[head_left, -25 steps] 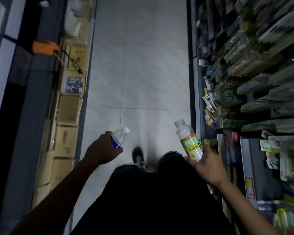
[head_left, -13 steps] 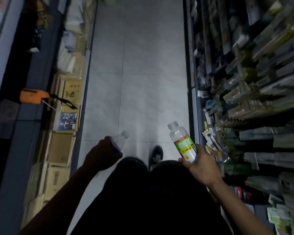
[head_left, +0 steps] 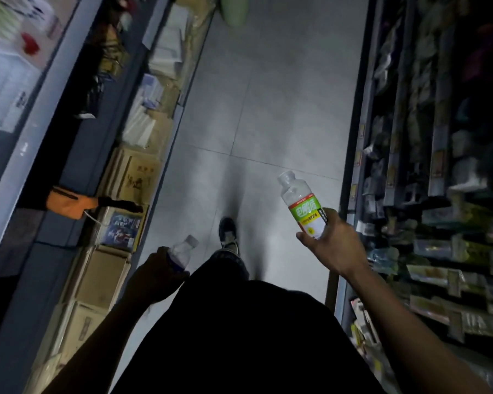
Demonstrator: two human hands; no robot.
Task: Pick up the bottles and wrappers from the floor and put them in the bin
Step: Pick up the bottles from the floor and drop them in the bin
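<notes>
Open tiled aisle (head_left: 268, 123) ahead (cardboard boxes (head_left: 106, 274) left, shelves (head_left: 439, 166) right).

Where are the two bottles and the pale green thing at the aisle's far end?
Green-labelled bottle (head_left: 305, 214), head view, on its label.
Small clear bottle (head_left: 182, 251), head view, on its body above the fingers.
Pale green thing (head_left: 234, 9), head view, on its rounded side.

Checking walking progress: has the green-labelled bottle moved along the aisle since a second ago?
Yes. The green-labelled bottle in the right hand has gone forward, nearer the floor tile seam ahead.
</notes>
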